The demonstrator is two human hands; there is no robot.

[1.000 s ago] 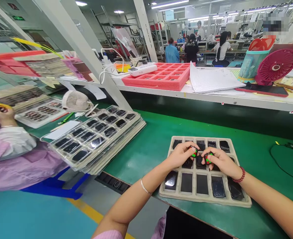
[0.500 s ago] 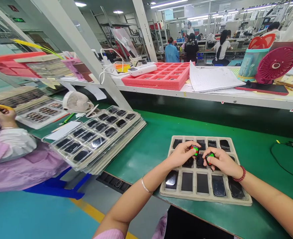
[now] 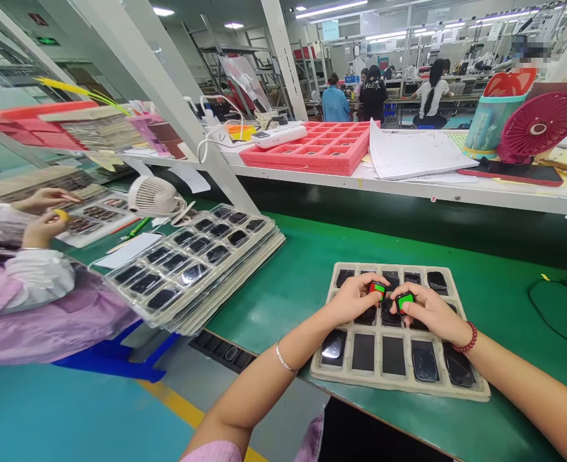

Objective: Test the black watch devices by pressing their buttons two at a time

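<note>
Over one tray (image 3: 378, 356) | left hand (image 3: 353, 298): one device (image 3: 378, 289) | right hand (image 3: 435, 312): one device (image 3: 404, 300)

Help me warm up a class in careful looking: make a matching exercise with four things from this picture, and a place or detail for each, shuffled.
Things
1. Left hand
2. Right hand
3. White fan
4. Red foam tray

Places and details
A. Beside the stack of clear trays
B. Holds a small lit gadget, red beads on its wrist
C. On the white shelf
D. Holds a similar gadget, silver bracelet up its arm

Pairs: 1-D, 2-B, 3-A, 4-C
</note>
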